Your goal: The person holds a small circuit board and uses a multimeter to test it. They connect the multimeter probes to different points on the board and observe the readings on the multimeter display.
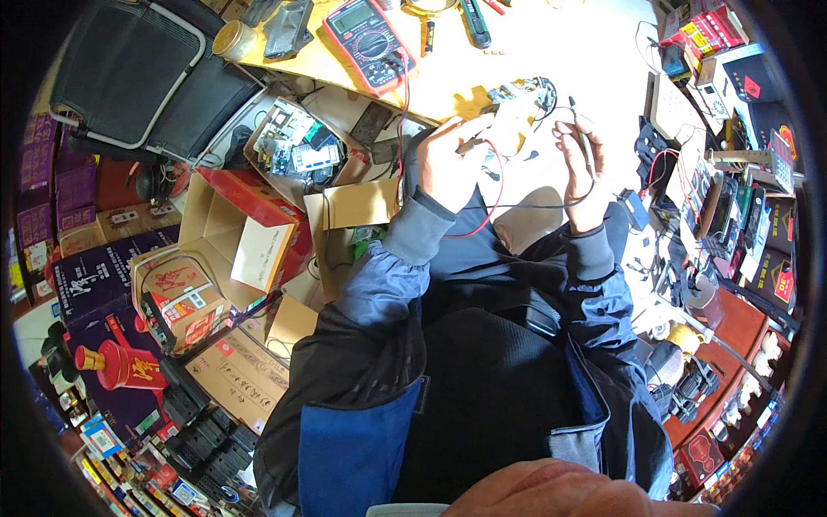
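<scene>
My right hand (586,177) is closed round a slim black test probe (576,112), its tip pointing up and away from me. A black lead (534,207) trails from it to the left. With its fingers pinched together, my left hand (452,159) holds the end of a red test lead (500,177), which loops below the wrist; the probe itself is hidden. Just beyond the left fingertips is a small electronic assembly (521,90) with dark wires, partly washed out by glare. A red and grey multimeter (372,43) lies at the far left of the table.
A box of circuit boards (301,146) and an opened red carton (233,224) stand left of my arm. Near the table's far edge lie a utility knife (475,24) and a round jar (233,40). A folding chair (129,77) is at far left. Electronics clutter (689,189) fills the right.
</scene>
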`<state>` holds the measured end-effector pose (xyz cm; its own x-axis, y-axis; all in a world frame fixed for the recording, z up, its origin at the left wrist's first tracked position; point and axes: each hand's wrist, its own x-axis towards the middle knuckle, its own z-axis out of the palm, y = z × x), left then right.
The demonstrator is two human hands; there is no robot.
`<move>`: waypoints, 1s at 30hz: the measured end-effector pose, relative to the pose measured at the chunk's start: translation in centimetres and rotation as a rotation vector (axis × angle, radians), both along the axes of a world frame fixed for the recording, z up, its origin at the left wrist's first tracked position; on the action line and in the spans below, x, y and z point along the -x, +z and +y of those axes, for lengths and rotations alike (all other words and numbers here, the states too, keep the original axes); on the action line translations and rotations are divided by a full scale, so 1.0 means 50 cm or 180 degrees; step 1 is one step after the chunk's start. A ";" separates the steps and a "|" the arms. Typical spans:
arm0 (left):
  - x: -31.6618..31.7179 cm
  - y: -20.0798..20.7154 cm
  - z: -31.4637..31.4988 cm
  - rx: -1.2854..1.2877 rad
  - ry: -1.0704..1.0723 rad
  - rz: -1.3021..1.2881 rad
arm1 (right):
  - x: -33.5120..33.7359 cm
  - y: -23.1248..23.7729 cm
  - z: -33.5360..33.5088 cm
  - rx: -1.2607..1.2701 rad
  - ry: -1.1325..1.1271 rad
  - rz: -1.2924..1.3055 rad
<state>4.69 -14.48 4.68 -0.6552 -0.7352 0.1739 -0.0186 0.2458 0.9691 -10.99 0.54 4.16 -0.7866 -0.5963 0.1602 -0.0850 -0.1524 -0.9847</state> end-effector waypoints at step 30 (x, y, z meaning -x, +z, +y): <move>-0.029 0.008 -0.031 -0.0686 0.0652 0.0607 | -0.038 0.030 -0.015 -0.0208 0.0460 -0.0200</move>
